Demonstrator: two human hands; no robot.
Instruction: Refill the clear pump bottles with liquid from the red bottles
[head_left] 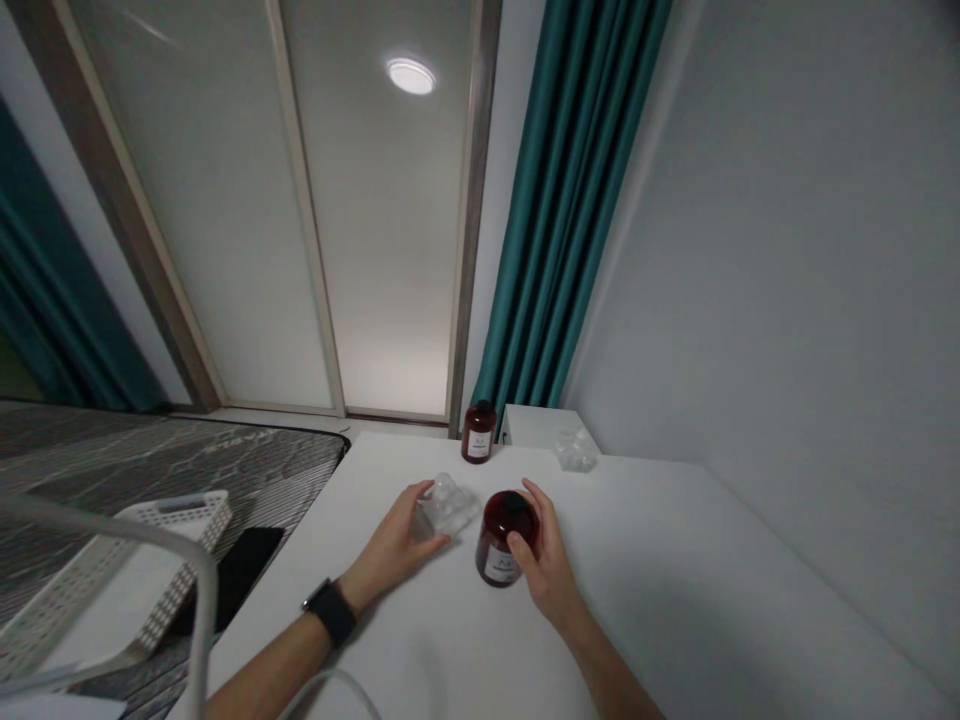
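My L hand is curled round a clear plastic tray on the white tabletop; R hand grips a labeled dark red bottle right beside it, hands just apart.

Home, likely bedroom or small rented room. Teal curtains hang floor-length beside frosted sliding panels in slim metal frames, possibly wardrobe doors or room divider. Round flush ceiling light overhead. Grey patterned surface at left looks like bed mattress. Plain white desk stands against pale wall. White perforated basket and black phone lie on mattress-like surface: domestic, not lab or shop.
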